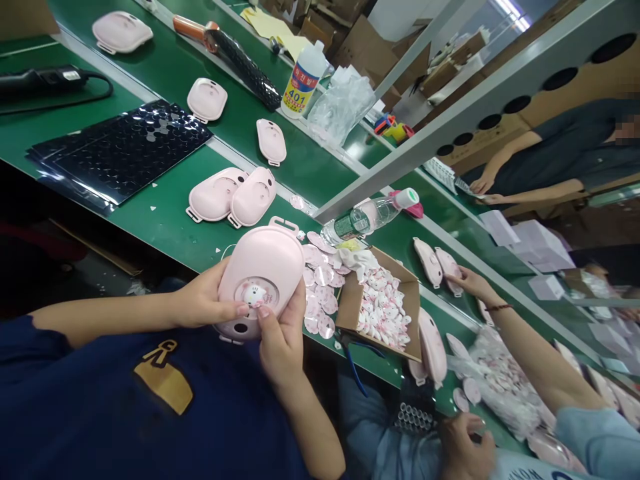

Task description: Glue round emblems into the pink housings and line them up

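I hold a pink plastic shell (pixel 265 267) over the near edge of the green bench (pixel 165 220). My left hand (pixel 205 300) grips its left side, thumb pressing beside the round cat badge (pixel 255 293) set in the shell. My right hand (pixel 280 333) cups the shell from below, thumb on the badge's lower edge. Both hands are closed around the shell.
Two pink shells (pixel 233 197) lie just beyond, more farther up the belt (pixel 273 141). A black sticker sheet (pixel 125 147) lies left. Round clear discs (pixel 320 293), a cardboard box of badges (pixel 383 307), a water bottle (pixel 370 213) and a glue bottle (pixel 304 79) sit right. A co-worker's hand (pixel 473 283) reaches nearby.
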Motion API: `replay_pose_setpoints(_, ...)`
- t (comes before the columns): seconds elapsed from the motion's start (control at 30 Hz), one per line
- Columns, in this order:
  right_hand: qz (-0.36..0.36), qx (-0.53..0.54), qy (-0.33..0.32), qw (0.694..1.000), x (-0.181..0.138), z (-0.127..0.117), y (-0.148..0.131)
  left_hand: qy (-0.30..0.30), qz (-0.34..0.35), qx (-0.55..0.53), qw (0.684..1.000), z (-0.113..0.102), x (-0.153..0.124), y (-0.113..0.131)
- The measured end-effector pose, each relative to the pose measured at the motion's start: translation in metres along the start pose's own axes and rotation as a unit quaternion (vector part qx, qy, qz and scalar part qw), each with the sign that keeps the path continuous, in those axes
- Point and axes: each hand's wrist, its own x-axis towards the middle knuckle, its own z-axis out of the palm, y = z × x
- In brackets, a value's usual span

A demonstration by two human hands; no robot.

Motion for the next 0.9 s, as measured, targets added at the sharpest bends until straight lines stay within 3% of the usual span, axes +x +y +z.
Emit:
replay_pose_setpoints(0.27, -0.052, -0.107, -0.009, 0.993, -0.003, -0.002, 0.004, 0.008, -0.068, -0.088, 0.994, 0.001, 0.006, 0.002)
replay_pose_setpoints(0.43, -0.142, -0.179, -0.068, 0.971, -0.001, -0.001, 0.003, 0.062, -0.081, -0.155, 0.983, 0.006, 0.007, 0.001)
replay_pose_setpoints(0.53, -0.202, -0.172, -0.132, 0.955, 0.005, -0.011, -0.002, 0.116, -0.074, -0.147, 0.980, -0.008, 0.007, 0.006)
replay_pose_setpoints(0.6, -0.235, -0.179, -0.133, 0.946, 0.009, -0.027, -0.001, 0.176, -0.049, -0.124, 0.975, -0.032, 0.015, 0.017)
replay_pose_setpoints(0.7, -0.270, -0.261, -0.030, 0.926, 0.005, -0.058, 0.016, 0.261, 0.025, -0.076, 0.962, -0.079, 0.050, 0.046)
replay_pose_setpoints(0.8, -0.261, -0.332, 0.102, 0.901, -0.012, -0.084, 0.051, 0.240, 0.023, 0.016, 0.970, -0.114, 0.114, 0.075)
replay_pose_setpoints(0.9, -0.245, -0.323, 0.192, 0.894, -0.027, -0.095, 0.084, 0.183, 0.019, 0.084, 0.979, -0.112, 0.195, 0.092)
